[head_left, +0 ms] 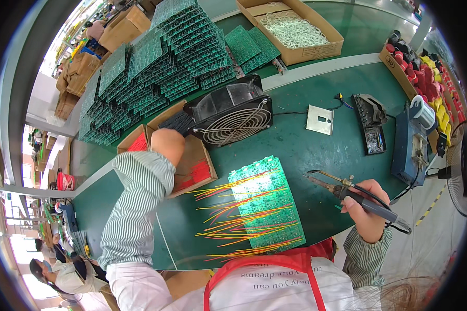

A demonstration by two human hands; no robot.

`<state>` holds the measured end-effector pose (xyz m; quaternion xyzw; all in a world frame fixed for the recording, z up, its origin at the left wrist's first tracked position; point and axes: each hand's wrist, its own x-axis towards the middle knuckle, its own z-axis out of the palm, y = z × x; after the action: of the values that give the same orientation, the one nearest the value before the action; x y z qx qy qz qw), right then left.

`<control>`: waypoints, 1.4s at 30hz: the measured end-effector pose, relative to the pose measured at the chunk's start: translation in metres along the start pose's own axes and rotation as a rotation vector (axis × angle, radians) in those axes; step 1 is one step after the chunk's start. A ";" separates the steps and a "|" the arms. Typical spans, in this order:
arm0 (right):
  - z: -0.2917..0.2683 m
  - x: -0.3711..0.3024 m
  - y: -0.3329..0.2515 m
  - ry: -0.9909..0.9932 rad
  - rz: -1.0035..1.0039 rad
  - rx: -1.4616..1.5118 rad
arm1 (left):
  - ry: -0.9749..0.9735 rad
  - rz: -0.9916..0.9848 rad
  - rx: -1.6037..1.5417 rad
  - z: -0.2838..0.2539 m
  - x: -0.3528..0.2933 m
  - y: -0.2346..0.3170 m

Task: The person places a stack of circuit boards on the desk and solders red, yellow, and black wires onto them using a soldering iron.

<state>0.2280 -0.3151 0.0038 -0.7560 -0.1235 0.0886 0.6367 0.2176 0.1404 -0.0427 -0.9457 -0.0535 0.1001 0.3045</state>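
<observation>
My left hand (168, 146) reaches over a cardboard box (210, 161) of cut wires, beside a bundle of black wires (177, 123). Its fingers are hidden behind the back of the hand. Red wires (196, 173) lie in the near part of the box. In my right hand (371, 224) is a soldering iron (367, 204) with a thin solder feed tube, its tip pointing left above the table. Between my hands lies a green circuit board panel (267, 207), with rows of yellow and red wires (220, 213) sticking out past its left edge.
A black fan (233, 111) stands behind the panel. Stacked circuit boards (155, 67) and a carton of pale wire loops (296, 30) are at the back. Rightward are a metal plate (319, 120), an iron stand (371, 122), a blue soldering station (409, 150) and a solder spool (423, 113).
</observation>
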 end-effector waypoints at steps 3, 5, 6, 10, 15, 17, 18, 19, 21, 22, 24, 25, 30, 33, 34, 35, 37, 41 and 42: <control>0.000 0.001 0.003 -0.008 0.000 -0.004 | 0.039 0.061 0.047 -0.006 -0.018 0.018; 0.003 0.000 0.002 -0.007 -0.001 -0.001 | 0.001 -0.027 0.068 0.013 -0.014 0.033; 0.006 -0.001 0.000 -0.019 -0.017 0.013 | -0.001 -0.032 0.067 0.029 -0.018 0.036; 0.009 0.000 -0.008 -0.076 -0.054 -0.016 | 0.011 0.016 0.036 0.020 -0.028 0.034; 0.008 -0.004 -0.007 -0.042 -0.051 -0.005 | 0.221 0.098 -0.487 -0.073 -0.062 0.021; 0.013 -0.003 -0.008 -0.062 -0.048 0.014 | 0.246 0.139 -0.805 -0.089 -0.075 0.032; 0.016 -0.001 -0.009 -0.064 -0.049 0.014 | 0.267 0.175 -1.122 -0.094 -0.078 0.039; 0.018 0.000 -0.011 -0.088 -0.107 -0.017 | 0.267 0.167 -1.123 -0.096 -0.078 0.045; 0.023 0.003 -0.015 -0.117 -0.169 -0.053 | 0.171 0.128 -1.355 -0.092 -0.074 0.059; 0.026 0.005 -0.017 -0.122 -0.179 -0.057 | 0.176 0.124 -1.359 -0.088 -0.072 0.065; 0.030 0.006 -0.019 -0.128 -0.193 -0.066 | 0.125 0.129 -1.398 -0.081 -0.070 0.075; 0.031 0.006 -0.020 -0.127 -0.169 -0.055 | 0.186 0.125 -1.361 -0.079 -0.071 0.079; 0.031 0.002 -0.019 -0.104 -0.155 -0.061 | 0.176 0.119 -1.308 -0.083 -0.077 0.084; 0.035 0.005 -0.020 -0.143 -0.150 -0.077 | 0.276 0.125 -1.308 -0.086 -0.079 0.078; 0.036 0.006 -0.020 -0.158 -0.185 -0.077 | 0.380 0.151 -1.315 -0.088 -0.079 0.075; 0.037 0.007 -0.021 -0.173 -0.221 -0.078 | 0.426 0.078 -1.248 -0.092 -0.083 0.071; 0.038 0.008 -0.022 -0.187 -0.203 -0.062 | 0.365 0.078 -1.300 -0.108 -0.096 0.063; 0.047 0.012 -0.027 -0.266 -0.162 -0.048 | 0.236 0.115 -1.330 -0.100 -0.109 0.070; 0.051 0.014 -0.029 -0.269 -0.162 -0.045 | 0.237 0.143 -1.344 -0.094 -0.109 0.073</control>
<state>0.2246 -0.2578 0.0238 -0.7389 -0.2704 0.1344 0.6023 0.1350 0.0108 0.0067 -0.9351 -0.0080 -0.0393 -0.3522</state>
